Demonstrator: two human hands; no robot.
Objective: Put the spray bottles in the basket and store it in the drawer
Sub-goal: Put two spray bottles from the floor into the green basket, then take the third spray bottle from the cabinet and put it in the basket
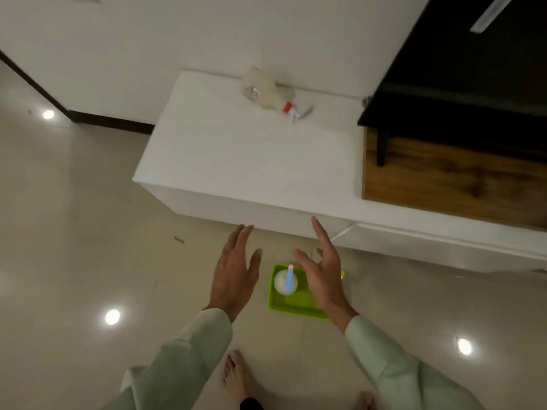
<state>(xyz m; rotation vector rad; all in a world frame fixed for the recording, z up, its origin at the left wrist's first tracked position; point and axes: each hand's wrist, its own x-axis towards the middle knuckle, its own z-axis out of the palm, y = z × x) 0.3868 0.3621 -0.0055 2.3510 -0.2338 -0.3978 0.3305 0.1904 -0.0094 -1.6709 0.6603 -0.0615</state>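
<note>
Left hand: the left hand [235, 276] is held out above the floor with fingers spread wide and nothing in it, just left of the basket.
Right hand: the right hand [324, 269] is likewise wide and empty, palm turned inward, hovering over the right part of the basket and hiding that side of it.
Basket: a bright green basket [291, 304] sits on the floor [74, 232] in front of the white cabinet, between the two hands as seen from above.
Bottle in basket: a white spray bottle [284, 282] with a blue and pink top stands upright in the basket's far left corner (seen almost straight down, so its body is mostly hidden under the cap).
Bottle on cabinet: a second spray bottle [270, 93], pale with a red collar and a clear trigger, lies on its side on the tabletop [236, 149] of the low white cabinet, near the back wall and well apart from the basket.
Drawer: a drawer front [444, 247] runs along the cabinet's lower right; it looks closed.
Surroundings: a dark shelf [458, 99] over a wooden panel [444, 173] stands to the right of the white top.
Person: pale green sleeves [192, 350] and bare feet [236, 377] show at the bottom edge.
</note>
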